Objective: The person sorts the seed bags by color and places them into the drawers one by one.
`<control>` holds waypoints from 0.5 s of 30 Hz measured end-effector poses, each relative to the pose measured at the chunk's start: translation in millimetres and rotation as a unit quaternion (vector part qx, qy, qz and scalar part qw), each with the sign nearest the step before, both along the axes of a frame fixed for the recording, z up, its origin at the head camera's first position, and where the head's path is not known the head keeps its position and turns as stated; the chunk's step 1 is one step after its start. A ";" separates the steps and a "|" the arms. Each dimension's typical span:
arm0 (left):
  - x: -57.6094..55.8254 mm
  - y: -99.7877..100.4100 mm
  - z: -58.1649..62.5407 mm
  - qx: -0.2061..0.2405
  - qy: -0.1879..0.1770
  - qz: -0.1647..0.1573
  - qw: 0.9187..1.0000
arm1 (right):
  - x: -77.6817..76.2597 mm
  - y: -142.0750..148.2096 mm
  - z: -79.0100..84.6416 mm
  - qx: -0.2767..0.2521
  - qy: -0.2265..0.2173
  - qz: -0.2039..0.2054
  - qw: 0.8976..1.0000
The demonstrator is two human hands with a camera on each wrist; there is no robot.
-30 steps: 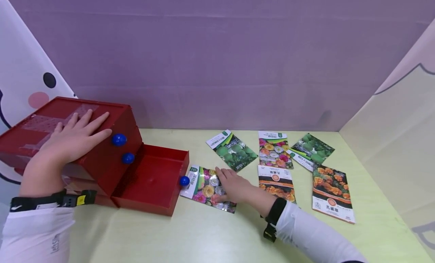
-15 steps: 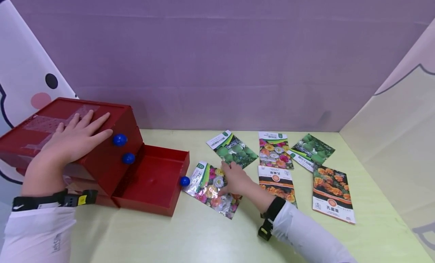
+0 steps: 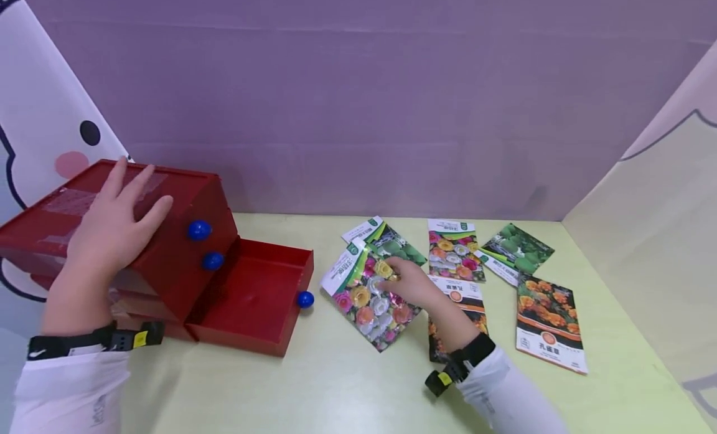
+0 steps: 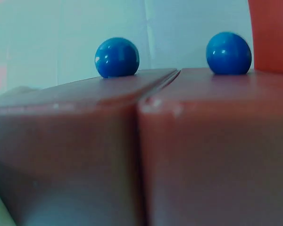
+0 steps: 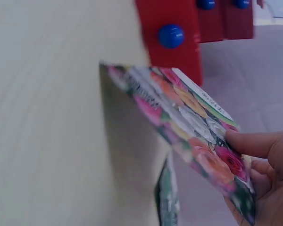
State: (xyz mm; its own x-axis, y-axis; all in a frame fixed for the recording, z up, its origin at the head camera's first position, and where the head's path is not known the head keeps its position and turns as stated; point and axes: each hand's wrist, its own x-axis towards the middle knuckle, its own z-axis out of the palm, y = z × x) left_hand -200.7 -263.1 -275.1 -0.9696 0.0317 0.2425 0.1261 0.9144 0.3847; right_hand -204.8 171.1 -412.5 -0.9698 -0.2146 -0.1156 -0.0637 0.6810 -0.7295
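My right hand [image 3: 413, 283] pinches a flower seed packet [image 3: 364, 300] by its right edge, thumb on the printed face. In the right wrist view the seed packet [image 5: 188, 113] is tilted up off the table, the thumb [image 5: 254, 143] across its edge. My left hand [image 3: 114, 225] is over the top of the red drawer box [image 3: 190, 197], fingers spread; whether its palm touches the box is unclear. The box's bottom drawer [image 3: 252, 297] is pulled out, with a blue knob [image 3: 305, 299] on its front. The left wrist view shows two blue knobs [image 4: 117, 57] but not the hand's fingers.
Under the held packet's far edge lies a green-fruit seed packet [image 3: 394, 242]. To the right are another flower packet [image 3: 452, 250], a second green packet [image 3: 521, 247] and marigold packets [image 3: 549, 322]. A purple backdrop [image 3: 358, 110] rises behind the table [image 3: 235, 390].
My right hand has gripped the flower packet and raised it off the table, moving it away from the drawer. The left hand has shifted slightly, its fingers lifting from the box top.
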 end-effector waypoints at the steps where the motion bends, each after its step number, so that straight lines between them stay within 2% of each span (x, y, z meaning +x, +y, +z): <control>1: 2.2 1.9 0.2 0.007 0.030 0.010 0.999 | 0.9 1.4 2.0 -0.017 -0.001 -0.010 1.000; 3: 8.5 6.7 0.2 0.016 0.087 0.028 0.996 | 3.8 2.7 5.9 -0.055 -0.004 -0.031 0.998; 5: 17.8 14.5 -0.3 0.023 0.144 0.040 0.989 | 7.2 1.9 9.6 -0.090 -0.005 -0.053 0.994; 8: 32.9 33.7 -8.6 0.040 0.244 0.038 0.968 | 15.0 -0.6 12.7 -0.140 0.003 -0.081 0.987; 11: 44.2 61.7 -22.4 0.066 0.342 0.001 0.937 | 22.8 -4.0 14.5 -0.175 0.016 -0.104 0.979; 13: 47.8 82.2 -32.5 0.083 0.386 -0.036 0.918 | 27.4 -6.2 16.2 -0.206 0.021 -0.116 0.971; 14: 49.1 92.4 -37.3 0.091 0.393 -0.054 0.913 | 29.1 -7.5 17.2 -0.221 0.022 -0.120 0.968; 15: 50.2 102.2 -42.0 0.099 0.392 -0.069 0.912 | 30.9 -8.7 18.7 -0.234 0.022 -0.124 0.964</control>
State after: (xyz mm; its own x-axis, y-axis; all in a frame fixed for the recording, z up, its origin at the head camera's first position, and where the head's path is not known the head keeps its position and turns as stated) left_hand -150.5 -161.0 -317.2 -0.4865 0.0198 0.8735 0.5418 0.7911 0.2838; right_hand -174.0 162.5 -393.8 -0.9998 0.0051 -0.0190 0.0197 0.2763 -0.9609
